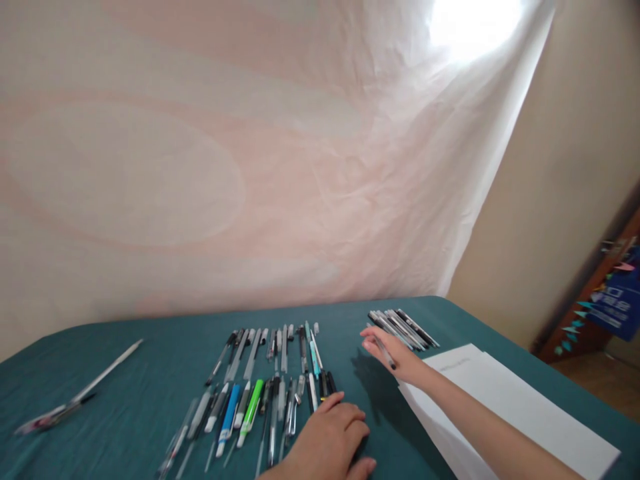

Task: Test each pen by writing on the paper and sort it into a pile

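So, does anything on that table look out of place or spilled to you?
One thing: on the left side of the table, a long, pale stick and some blurred darker items lie slanted, well apart from the neat rows of pens. I see no spill.

The dark-green, cloth-covered desk carried two uneven rows of clear, black, blue and green plastic pens, a bundle of slim black-and-clear pens, white rectangular paper sheets and a blurred, thin white stick.
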Demonstrator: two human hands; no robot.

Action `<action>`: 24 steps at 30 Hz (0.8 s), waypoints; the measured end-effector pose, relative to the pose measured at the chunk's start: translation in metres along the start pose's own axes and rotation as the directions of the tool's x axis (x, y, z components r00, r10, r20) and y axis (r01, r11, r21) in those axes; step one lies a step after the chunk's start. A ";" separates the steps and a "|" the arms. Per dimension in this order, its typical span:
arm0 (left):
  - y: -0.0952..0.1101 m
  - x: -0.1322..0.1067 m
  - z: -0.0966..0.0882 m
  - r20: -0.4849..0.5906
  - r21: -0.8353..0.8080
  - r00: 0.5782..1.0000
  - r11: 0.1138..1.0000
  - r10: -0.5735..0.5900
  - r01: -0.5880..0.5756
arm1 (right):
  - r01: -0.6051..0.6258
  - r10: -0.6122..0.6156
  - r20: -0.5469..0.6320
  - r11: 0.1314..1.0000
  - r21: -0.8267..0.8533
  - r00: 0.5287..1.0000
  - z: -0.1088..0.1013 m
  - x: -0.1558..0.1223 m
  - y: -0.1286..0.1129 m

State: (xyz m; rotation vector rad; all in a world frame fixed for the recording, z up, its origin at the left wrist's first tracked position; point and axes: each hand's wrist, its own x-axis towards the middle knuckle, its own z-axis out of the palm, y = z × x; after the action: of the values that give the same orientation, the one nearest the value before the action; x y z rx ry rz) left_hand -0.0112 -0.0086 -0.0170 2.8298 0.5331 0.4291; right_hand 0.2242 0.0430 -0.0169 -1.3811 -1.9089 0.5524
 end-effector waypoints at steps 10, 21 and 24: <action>-0.019 0.001 0.029 -0.045 0.053 0.999 0.998 0.020 -0.018 | -0.133 0.122 -0.078 0.981 -0.145 0.989 0.090 0.117 -0.009; -0.015 0.000 0.027 -0.047 0.003 0.999 1.000 0.007 -0.007 | -0.246 0.235 -0.080 0.951 -0.188 0.969 0.085 0.110 0.000; -0.011 0.000 0.021 -0.070 -0.029 0.998 1.000 0.002 -0.004 | -0.203 0.199 -0.046 0.970 -0.133 0.979 0.066 0.085 -0.003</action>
State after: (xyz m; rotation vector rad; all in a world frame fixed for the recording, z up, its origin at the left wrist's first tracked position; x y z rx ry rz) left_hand -0.0082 -0.0017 -0.0396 2.7967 0.5317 0.5339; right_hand 0.1576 0.1256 -0.0339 -1.6750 -1.8214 0.4991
